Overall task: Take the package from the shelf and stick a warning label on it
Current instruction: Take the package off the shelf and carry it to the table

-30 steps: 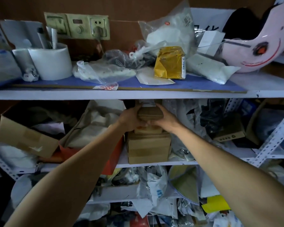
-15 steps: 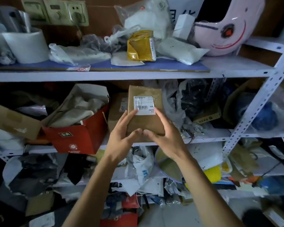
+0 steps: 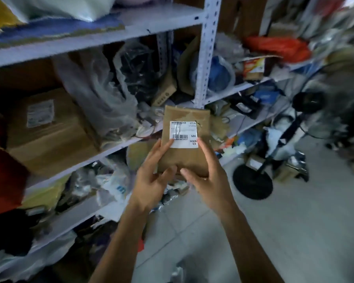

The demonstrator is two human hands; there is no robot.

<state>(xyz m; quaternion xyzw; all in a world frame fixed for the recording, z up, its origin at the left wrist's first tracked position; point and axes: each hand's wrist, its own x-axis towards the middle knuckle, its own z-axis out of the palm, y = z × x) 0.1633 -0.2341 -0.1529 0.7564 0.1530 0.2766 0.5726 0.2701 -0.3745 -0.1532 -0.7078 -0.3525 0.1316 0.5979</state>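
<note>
Brown flat paper package (image 3: 185, 139) with a white printed shipping label (image 3: 184, 134) is up in front of me, clear of the white metal shelf rack (image 3: 204, 58), held upright with the label facing the camera. My left hand (image 3: 151, 180) grips its lower left edge, fingers partly curled, index finger reaching up to touch the barcode corner of the label, thumb pressed on the package's bottom. My right hand (image 3: 209, 176) takes the lower right edge the same way, thumb on the front near the bottom, fingers partly folded along the side; how they sit behind the package I cannot tell. Both thumbs nearly meet at the bottom centre. Package sits between and above both palms. Behind it, the shelves are cluttered: large brown cardboard box (image 3: 49, 127) at left, crumpled clear plastic bag (image 3: 102, 94) beside it. Black round fan base (image 3: 252, 181) stands on the grey floor at right. Background is motion-blurred.
</note>
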